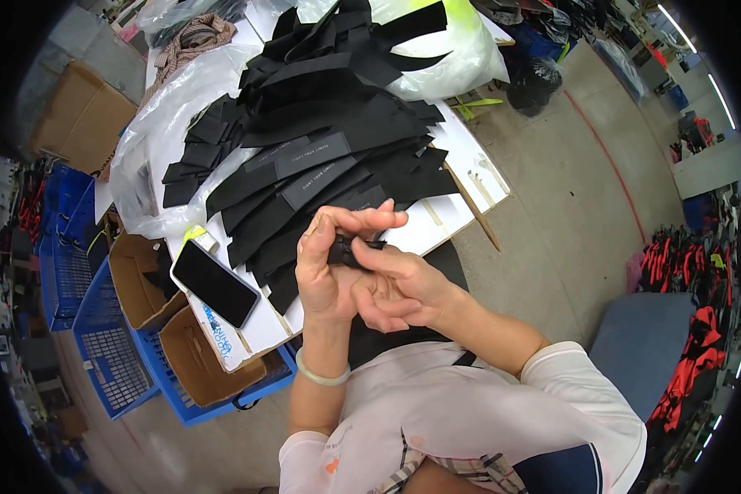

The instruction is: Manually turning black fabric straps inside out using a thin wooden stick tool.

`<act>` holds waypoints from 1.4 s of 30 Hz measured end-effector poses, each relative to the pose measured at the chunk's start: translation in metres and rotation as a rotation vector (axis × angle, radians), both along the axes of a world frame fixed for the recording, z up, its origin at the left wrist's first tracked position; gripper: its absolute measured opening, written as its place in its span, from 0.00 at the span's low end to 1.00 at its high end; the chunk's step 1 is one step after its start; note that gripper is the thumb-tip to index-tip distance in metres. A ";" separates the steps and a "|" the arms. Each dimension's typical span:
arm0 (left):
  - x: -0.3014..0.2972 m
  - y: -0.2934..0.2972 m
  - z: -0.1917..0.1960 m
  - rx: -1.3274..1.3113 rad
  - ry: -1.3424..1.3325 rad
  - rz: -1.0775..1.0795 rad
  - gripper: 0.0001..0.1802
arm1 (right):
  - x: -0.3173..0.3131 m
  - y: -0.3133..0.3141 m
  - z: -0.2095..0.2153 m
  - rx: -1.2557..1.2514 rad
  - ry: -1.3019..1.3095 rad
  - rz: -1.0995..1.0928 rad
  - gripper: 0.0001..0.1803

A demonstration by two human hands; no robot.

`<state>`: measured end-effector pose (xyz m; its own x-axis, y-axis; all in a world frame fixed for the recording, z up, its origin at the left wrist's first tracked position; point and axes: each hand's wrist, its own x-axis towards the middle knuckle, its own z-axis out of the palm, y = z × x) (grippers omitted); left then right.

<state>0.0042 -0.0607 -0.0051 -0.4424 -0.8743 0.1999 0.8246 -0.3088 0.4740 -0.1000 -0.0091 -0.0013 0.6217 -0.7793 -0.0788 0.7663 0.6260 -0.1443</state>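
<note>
Both hands meet over the near corner of the table, in front of my body. My left hand [319, 272], with a pale bangle on its wrist, curls its fingers around a small black piece [350, 253]. Against that same piece presses the thumb of my right hand [407, 284], the other fingers folded in below. Fingers hide most of the piece, so its exact kind does not show. Just beyond lie layered black fabric strips [255, 185], some with dark printed labels [311, 156].
A phone [216, 284] lies on the white table's [490, 193] left corner. Clear plastic bags [144, 156] flank the strips. Cardboard boxes [193, 354] and blue crates [111, 354] stand at the left. A thin wooden stick [473, 206] juts past the right edge.
</note>
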 end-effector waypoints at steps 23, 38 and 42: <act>0.017 0.018 0.011 0.045 -0.377 0.119 0.21 | 0.005 0.035 -0.004 -0.307 0.729 0.019 0.12; 0.014 0.030 -0.009 0.403 -0.437 0.243 0.18 | -0.003 0.001 -0.014 -1.365 1.970 0.025 0.17; 0.004 0.027 0.010 0.345 -0.552 0.205 0.17 | 0.019 -0.003 -0.036 -1.200 1.821 -0.695 0.17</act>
